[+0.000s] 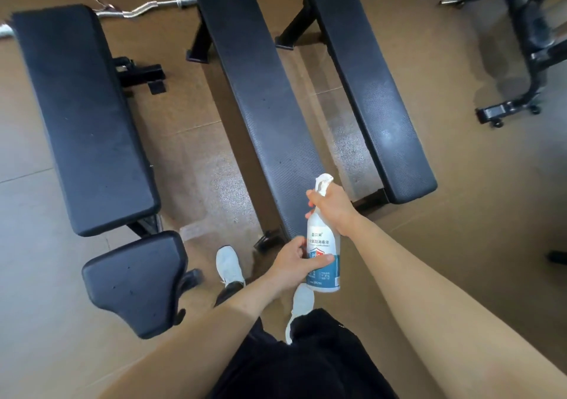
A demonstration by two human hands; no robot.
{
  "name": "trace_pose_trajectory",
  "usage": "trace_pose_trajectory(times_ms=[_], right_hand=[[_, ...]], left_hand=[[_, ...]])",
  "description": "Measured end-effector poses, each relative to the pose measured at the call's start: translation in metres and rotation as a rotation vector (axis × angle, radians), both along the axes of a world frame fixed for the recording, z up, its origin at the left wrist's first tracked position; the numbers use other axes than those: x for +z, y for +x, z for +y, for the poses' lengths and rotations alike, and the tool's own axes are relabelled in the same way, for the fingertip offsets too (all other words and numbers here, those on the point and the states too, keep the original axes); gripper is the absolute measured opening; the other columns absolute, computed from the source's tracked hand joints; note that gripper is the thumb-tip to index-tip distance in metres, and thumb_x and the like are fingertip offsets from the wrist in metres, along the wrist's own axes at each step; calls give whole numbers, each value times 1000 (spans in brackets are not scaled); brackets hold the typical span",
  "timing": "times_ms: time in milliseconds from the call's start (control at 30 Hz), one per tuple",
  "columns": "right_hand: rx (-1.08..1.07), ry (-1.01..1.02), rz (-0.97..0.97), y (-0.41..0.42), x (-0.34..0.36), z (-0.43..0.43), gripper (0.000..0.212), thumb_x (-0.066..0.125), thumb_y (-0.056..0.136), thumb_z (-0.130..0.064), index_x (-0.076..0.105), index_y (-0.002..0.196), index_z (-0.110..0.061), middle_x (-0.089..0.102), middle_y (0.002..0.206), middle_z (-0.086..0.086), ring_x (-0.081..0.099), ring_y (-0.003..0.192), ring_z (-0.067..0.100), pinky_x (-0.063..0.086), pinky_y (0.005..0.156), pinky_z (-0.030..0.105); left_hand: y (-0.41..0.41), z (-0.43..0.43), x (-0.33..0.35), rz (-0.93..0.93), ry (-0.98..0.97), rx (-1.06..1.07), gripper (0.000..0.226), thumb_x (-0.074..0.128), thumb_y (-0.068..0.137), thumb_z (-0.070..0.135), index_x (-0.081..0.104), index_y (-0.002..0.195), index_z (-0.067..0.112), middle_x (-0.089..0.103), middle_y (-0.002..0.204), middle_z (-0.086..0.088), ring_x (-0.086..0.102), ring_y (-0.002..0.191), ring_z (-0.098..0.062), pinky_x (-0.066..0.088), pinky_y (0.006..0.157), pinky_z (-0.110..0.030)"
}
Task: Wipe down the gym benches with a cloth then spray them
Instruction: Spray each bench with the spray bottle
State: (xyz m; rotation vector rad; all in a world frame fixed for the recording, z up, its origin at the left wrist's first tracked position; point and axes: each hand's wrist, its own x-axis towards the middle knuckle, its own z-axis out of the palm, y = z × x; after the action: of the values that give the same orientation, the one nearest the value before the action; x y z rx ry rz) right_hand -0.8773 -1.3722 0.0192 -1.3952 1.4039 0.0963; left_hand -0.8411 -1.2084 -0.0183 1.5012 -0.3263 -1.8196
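— Where is the bottle?
— In both your hands. Your left hand wraps the lower body of the spray bottle, and your right hand curls round its neck at the trigger, nearer the target.
— And the target?
— The nozzle seems to face the near end of the middle bench, whose long axis runs away from you. The right bench lies just beside it.
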Motion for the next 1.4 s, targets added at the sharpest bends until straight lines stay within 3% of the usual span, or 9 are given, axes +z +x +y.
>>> trace_pose_trajectory(times_ms=[133,333,500,733,867,967,1100,1233,1400], right_hand=[[16,59,-48,-34,-2,-5,17,61,100,-17,51,104,-4,61,94,15,71,63,27,56,53,30],[-115,73,-123,-122,-12,-18,19,62,100,-17,51,103,-2,61,93,18,69,53,21,55,48,29],[-86,120,-178,-209,-21,-30,17,60,102,-16,52,104,-1,61,95,18,66,45,13,52,43,22],[-68,165,-253,-320,-32,-48,19,63,100,-20,54,101,-3,67,93,15,70,55,23,56,52,28],[-155,97,-209,-370,-33,-61,19,60,101,-30,56,101,-11,70,97,7,74,67,24,62,70,37],[-226,36,-208,-404,-30,-81,27,62,99,-34,58,112,-10,69,100,6,73,65,15,59,61,29],[-329,28,-282,-444,-24,-114,31,64,98,-31,56,120,-11,69,107,8,76,71,22,63,71,39],[-442,-29,-319,-476,-14,-147,12,62,100,-23,56,98,-13,69,95,14,74,67,31,62,70,46],[-404,-24,-366,-499,2,-196,16,63,100,-21,50,98,-11,64,93,11,74,67,28,59,64,38]], left_hand=[[-28,-4,10,-19,-4,-47,48,80,87,41,55,125,24,69,128,6,70,108,-7,60,87,-26],[-99,-21,11,-105,31,-102,67,86,73,53,55,123,22,72,124,1,73,108,-13,59,98,-43],[-190,-35,16,-197,62,-112,52,81,86,39,53,124,18,70,126,-1,72,107,-11,61,92,-31],[-305,-48,18,-279,118,-69,50,84,84,40,55,120,20,73,118,-1,74,102,-12,62,89,-31],[-336,-69,25,-379,90,-188,46,83,82,47,56,115,29,71,115,5,72,100,-7,59,82,-20],[-356,-93,27,-418,62,-256,50,83,82,48,58,118,25,71,115,4,72,98,-5,58,78,-17],[-386,-130,27,-410,22,-288,52,85,81,45,59,120,22,71,115,3,71,101,-9,60,90,-29],[-407,-170,28,-382,-31,-332,56,87,79,46,58,123,26,71,113,5,73,98,-8,61,88,-29],[-426,-215,24,-297,-91,-300,60,90,69,51,64,117,26,75,112,2,75,98,-12,62,93,-40]])
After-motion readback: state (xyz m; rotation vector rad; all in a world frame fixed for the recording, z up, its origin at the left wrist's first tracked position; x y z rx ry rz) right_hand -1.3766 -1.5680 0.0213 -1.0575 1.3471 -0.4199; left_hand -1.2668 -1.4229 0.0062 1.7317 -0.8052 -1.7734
